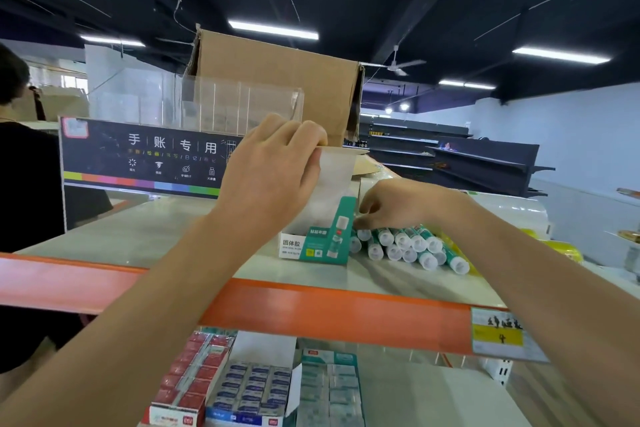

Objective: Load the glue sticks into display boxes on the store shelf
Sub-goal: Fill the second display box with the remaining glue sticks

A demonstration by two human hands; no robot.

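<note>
A teal-and-white display box (313, 246) stands on the top shelf (138, 236) with its white lid flap raised. The left hand (273, 163) reaches over the box, fingers curled together over the flap's top edge and pinching it. Just right of the box lies a heap of glue sticks (412, 248), the nearest touching its side. The right hand (398, 208) rests on the far end of the heap, fingers curled down among the sticks; whether they grip one cannot be told. Behind the box stand a brown carton (277, 76), a clear organiser (207, 104) and a dark sign (145, 156). Below the box runs an orange rail (346, 308).
</note>
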